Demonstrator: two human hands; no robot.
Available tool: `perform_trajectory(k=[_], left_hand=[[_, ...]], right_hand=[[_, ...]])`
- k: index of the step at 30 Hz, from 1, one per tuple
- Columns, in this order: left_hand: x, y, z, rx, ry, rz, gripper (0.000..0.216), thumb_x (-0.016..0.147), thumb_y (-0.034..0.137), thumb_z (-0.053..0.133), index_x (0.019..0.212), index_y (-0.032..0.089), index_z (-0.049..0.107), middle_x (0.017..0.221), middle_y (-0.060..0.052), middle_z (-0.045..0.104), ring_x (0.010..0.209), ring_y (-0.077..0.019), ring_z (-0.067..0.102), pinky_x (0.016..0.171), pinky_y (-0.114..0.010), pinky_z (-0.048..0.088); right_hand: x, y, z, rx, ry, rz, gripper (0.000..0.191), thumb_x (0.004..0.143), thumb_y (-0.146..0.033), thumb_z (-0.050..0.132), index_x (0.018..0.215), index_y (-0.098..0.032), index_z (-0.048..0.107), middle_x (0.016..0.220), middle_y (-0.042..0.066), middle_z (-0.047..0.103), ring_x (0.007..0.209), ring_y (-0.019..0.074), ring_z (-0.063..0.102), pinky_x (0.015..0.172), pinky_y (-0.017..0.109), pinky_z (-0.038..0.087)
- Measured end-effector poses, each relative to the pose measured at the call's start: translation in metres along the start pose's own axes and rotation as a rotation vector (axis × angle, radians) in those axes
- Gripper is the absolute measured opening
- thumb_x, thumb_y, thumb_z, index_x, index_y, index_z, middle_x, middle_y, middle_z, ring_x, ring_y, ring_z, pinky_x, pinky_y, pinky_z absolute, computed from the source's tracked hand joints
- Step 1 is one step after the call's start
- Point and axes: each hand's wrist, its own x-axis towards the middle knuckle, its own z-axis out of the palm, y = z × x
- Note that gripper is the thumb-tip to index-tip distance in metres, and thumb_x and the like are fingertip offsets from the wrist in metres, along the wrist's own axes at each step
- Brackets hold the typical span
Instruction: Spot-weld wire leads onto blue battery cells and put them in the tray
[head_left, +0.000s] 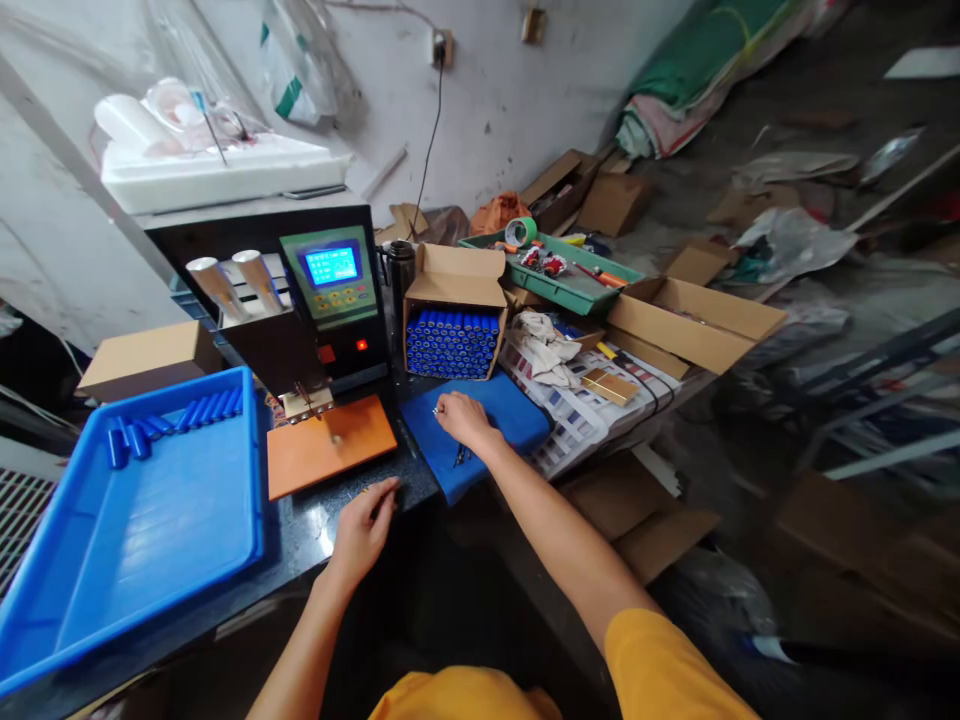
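Note:
My right hand (465, 418) is closed above a blue mat (499, 408), with a small shiny metal piece (436, 411) showing at its fingertips. Some small dark pieces (462, 455) lie on the mat under its wrist. My left hand (364, 525) is closed, thumb against fingers, at the front edge of the dark worktop; what it holds, if anything, I cannot make out. Beyond it lies an orange board (330, 450) under the tips of a spot welder (334, 350) with a lit screen. Behind the mat, a cardboard box (455, 262) holds many blue cylindrical cells (452, 343).
At left stands a blue plastic tray (161, 540) with several blue cells (210, 408) along its far side. Right of the mat are a white plastic basket (570, 430), a green tray (577, 290) with tape and tools, and open cardboard boxes (690, 320).

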Motion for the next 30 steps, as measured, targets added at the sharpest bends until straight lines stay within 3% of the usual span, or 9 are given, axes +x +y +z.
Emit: perform_trajectory(k=[6, 12, 17, 22, 30], left_hand=[[0.003, 0.003, 0.000, -0.008, 0.023, 0.030, 0.023, 0.090, 0.028, 0.051, 0.103, 0.024, 0.069, 0.097, -0.005, 0.075, 0.086, -0.0187, 0.072, 0.079, -0.032, 0.059], [0.000, 0.001, 0.000, 0.007, 0.021, 0.025, 0.024, 0.091, 0.030, 0.050, 0.104, 0.023, 0.069, 0.097, -0.006, 0.075, 0.087, -0.0192, 0.072, 0.079, -0.031, 0.058], [0.000, 0.000, 0.002, 0.023, 0.019, 0.046, 0.025, 0.092, 0.029, 0.049, 0.106, 0.020, 0.069, 0.098, -0.007, 0.075, 0.089, -0.0183, 0.071, 0.080, -0.029, 0.057], [0.000, 0.000, 0.002, 0.025, 0.031, 0.059, 0.024, 0.092, 0.028, 0.050, 0.105, 0.020, 0.068, 0.098, -0.006, 0.075, 0.088, -0.0176, 0.072, 0.079, -0.029, 0.057], [0.000, 0.001, 0.002, 0.034, 0.031, 0.048, 0.023, 0.092, 0.028, 0.051, 0.104, 0.021, 0.069, 0.098, -0.006, 0.075, 0.087, -0.0181, 0.072, 0.077, -0.028, 0.057]], right_hand=[[0.002, 0.001, 0.007, -0.050, -0.032, 0.095, 0.024, 0.091, -0.025, 0.049, 0.093, -0.015, 0.071, 0.102, 0.018, 0.072, 0.095, 0.0271, 0.067, 0.072, 0.031, 0.043], [0.003, 0.017, 0.011, 0.149, 0.015, 0.112, 0.022, 0.089, -0.030, 0.054, 0.079, -0.018, 0.069, 0.082, 0.010, 0.073, 0.082, 0.0219, 0.067, 0.066, 0.026, 0.040], [0.004, 0.027, 0.013, 0.350, 0.066, 0.081, 0.020, 0.087, -0.024, 0.053, 0.072, -0.018, 0.065, 0.071, 0.004, 0.069, 0.070, 0.0168, 0.062, 0.064, 0.023, 0.039], [0.007, 0.033, 0.018, 0.482, 0.119, 0.071, 0.017, 0.086, -0.021, 0.051, 0.074, -0.017, 0.063, 0.073, 0.002, 0.067, 0.071, 0.0150, 0.061, 0.065, 0.023, 0.040], [0.003, 0.031, 0.014, 0.292, 0.028, 0.074, 0.015, 0.082, -0.021, 0.056, 0.070, -0.018, 0.063, 0.070, 0.003, 0.068, 0.068, 0.0159, 0.060, 0.063, 0.023, 0.038]])
